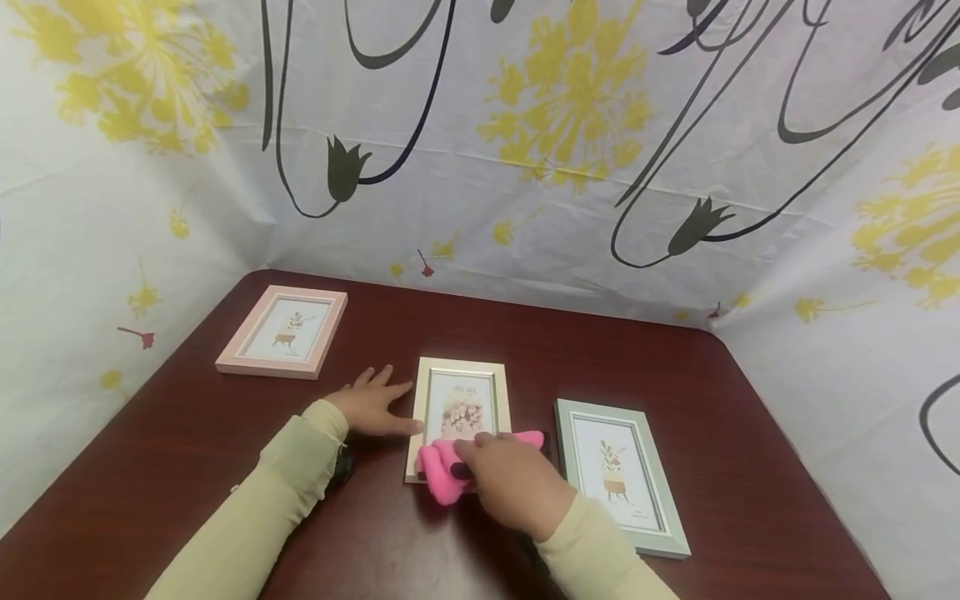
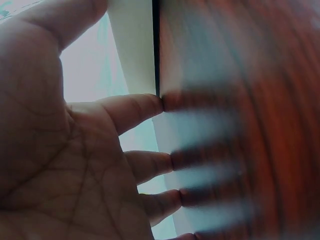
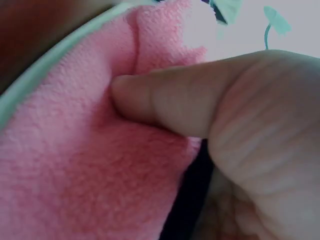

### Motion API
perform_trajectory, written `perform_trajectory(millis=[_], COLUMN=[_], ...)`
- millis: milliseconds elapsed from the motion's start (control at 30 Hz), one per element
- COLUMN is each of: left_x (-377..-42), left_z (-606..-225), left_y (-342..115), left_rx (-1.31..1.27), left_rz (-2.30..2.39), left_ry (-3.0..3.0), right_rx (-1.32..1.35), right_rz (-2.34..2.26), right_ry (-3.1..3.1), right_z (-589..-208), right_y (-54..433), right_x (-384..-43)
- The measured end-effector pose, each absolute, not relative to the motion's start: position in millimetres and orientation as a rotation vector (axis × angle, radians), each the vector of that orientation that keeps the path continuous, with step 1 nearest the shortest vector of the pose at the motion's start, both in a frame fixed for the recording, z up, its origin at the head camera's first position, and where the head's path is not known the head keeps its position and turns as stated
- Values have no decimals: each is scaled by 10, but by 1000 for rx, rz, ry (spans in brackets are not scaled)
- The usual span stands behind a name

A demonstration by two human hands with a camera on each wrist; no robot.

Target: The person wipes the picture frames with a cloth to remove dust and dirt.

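My left hand (image 1: pixel 372 406) lies on the table beside a cream picture frame (image 1: pixel 422 400), fingers spread. In the left wrist view its fingertips rest on the reddish-brown wood, with the thumb and index finger right at the frame's edge. My right hand (image 1: pixel 517 483) grips a folded pink cloth (image 1: pixel 438 468) over the lower part of that frame. The right wrist view shows the thumb (image 3: pixel 155 97) pressed into the fuzzy fabric, which has a dark edge strip. A print of pale pink flowers (image 1: pixel 461 417) shows above the cloth; the frame's lower part is mostly hidden.
A pink picture frame (image 1: pixel 234 354) lies at the table's back left. Close by on the right is a pale green frame (image 1: pixel 567 442), partly behind my right sleeve (image 1: pixel 600 550). White patterned sheeting (image 1: pixel 450 167) rises around the dark wooden table (image 1: pixel 375 533).
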State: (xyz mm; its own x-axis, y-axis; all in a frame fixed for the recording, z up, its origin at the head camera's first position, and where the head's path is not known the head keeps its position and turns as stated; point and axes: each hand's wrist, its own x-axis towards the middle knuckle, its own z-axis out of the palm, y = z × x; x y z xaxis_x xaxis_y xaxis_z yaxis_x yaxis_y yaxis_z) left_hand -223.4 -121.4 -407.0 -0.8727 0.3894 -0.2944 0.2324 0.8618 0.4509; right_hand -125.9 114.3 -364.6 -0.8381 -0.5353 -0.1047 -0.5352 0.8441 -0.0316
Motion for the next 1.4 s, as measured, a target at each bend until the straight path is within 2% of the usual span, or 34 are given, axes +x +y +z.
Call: perform_trajectory(millis=[233, 467, 567, 800, 1000, 1100, 1300, 1400], left_x=[-2243, -2242, -2239, -2245, -2247, -2245, -2246, -2249], left_z=[-4067, -4083, -4085, -4065, -4052, -4049, -4054, -4067], left_y=[-1226, -1221, -1213, -1197, -1177, -1175, -1183, -1187], left_rx=[453, 437, 431, 453, 459, 458, 449, 449], left_rz=[576, 572, 575, 564, 569, 566, 547, 542], left_ry=[2646, 2651, 2655, 2638, 2624, 2624, 2644, 2651], right_rx=[-885, -1231, -1279, -962, -789, -861, -1196, -1253], right_rz=[69, 251, 224, -89, -77, -18, 97, 115], right_ry=[2925, 2968, 2954, 2840, 2896, 2898, 2919, 2945], right_z=[-3671, -3847, -3863, -3648, -3586, -3632, -3774, -3819], right_y=[1112, 864, 854, 1121, 1287, 1219, 954, 889], right_x=[-1282, -1177, -1187, -1292, -1372, -1355, -1267, -1236])
